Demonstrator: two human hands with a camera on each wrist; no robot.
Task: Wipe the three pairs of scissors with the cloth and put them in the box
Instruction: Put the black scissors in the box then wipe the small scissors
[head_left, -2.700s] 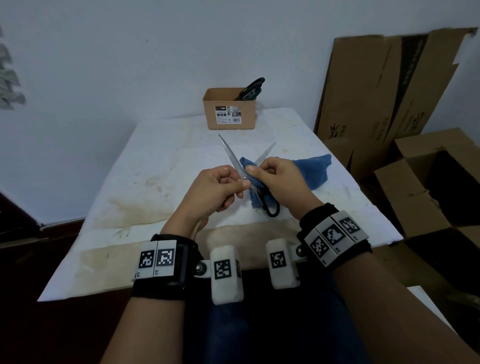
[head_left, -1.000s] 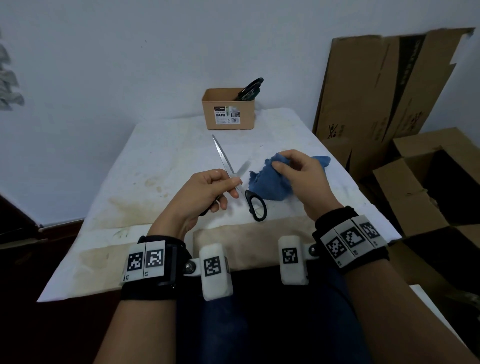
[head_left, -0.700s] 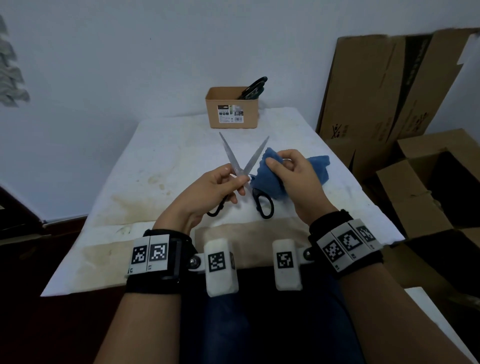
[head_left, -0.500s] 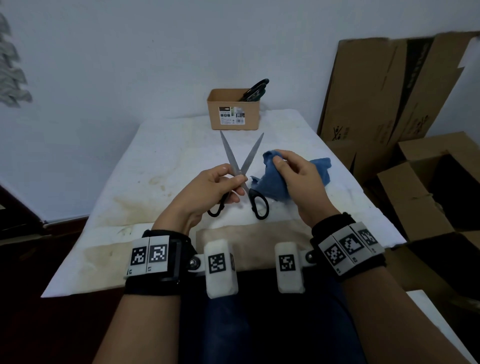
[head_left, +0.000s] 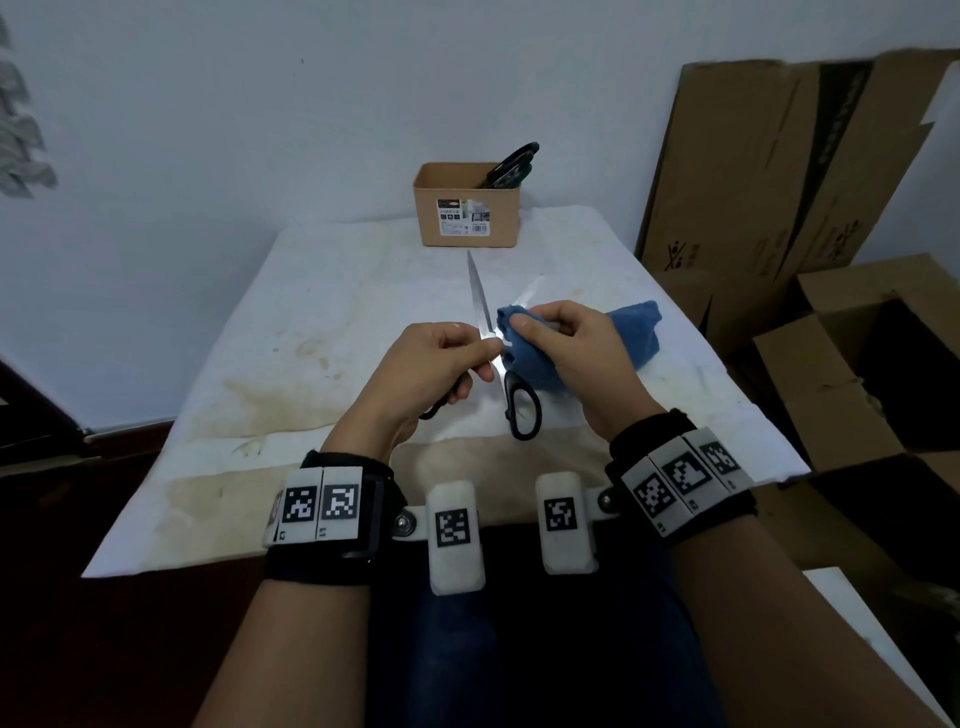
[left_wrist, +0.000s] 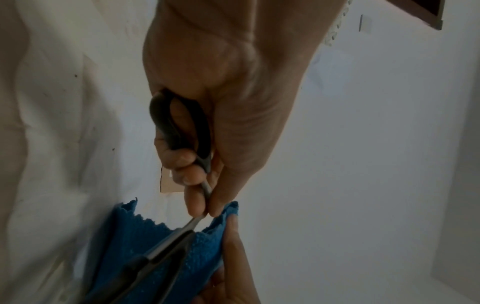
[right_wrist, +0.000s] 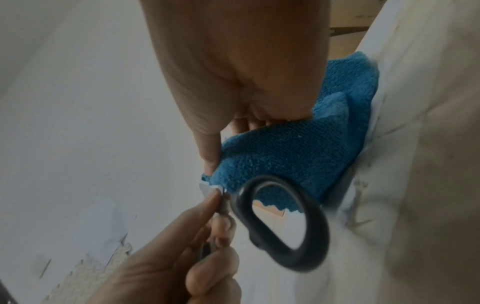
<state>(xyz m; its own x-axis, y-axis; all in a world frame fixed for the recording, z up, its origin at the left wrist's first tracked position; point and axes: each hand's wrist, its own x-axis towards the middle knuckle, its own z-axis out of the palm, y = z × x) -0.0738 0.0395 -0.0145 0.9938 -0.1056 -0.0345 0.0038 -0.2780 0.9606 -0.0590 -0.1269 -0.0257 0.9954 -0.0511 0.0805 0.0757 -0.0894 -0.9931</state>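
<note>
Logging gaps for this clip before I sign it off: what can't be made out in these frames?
- Scissors in the box: head view shows only dark handles above the rim; the count is unreadable.
- Right blade of the held scissors: head view, motion-blurred and partly wrapped by the blue cloth in the right hand.
- Box label: too small.
- Left hand hides the second handle loop.

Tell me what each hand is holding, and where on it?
The left hand holds the open scissors near the pivot, one handle loop in its palm. The right hand pinches the bunched blue cloth around the other blade.
</note>
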